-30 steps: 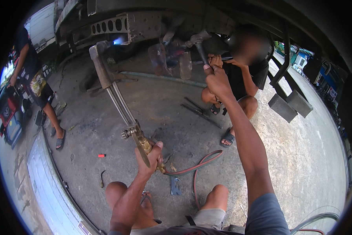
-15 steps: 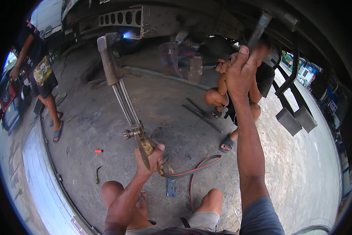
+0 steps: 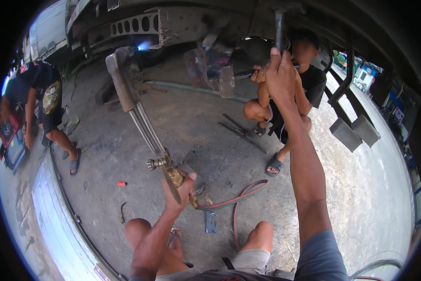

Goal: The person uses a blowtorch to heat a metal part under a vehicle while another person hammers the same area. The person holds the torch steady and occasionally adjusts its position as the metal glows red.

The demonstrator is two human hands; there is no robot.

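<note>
My left hand (image 3: 177,187) grips a metal cutting torch (image 3: 142,129), its blue flame (image 3: 143,46) burning near the edge of a perforated frame (image 3: 134,25). A red and green twin hose (image 3: 220,202) runs from the torch. My right hand (image 3: 280,75) holds a hammer (image 3: 279,28) raised upright, its head dim against the dark underside above. A scorched bent metal piece (image 3: 208,70) hangs beneath the frame. Beside it a squatting co-worker (image 3: 309,86) grips a dark bar (image 3: 243,75) with fingers wrapped round it, partly hidden behind my right hand and forearm.
Another person (image 3: 46,98) bends at the far left over red and blue items (image 3: 11,140). On the concrete floor (image 3: 121,150) are metal rods (image 3: 243,133), a small red object (image 3: 122,184) and a flat plate (image 3: 211,222). Dark hanging blocks (image 3: 346,131) are at the right; a pale strip (image 3: 56,220) runs lower left.
My right hand has lifted the hammer higher, swung right and then back slightly left. The person at the far left has bent down. My left hand and torch have shifted only slightly.
</note>
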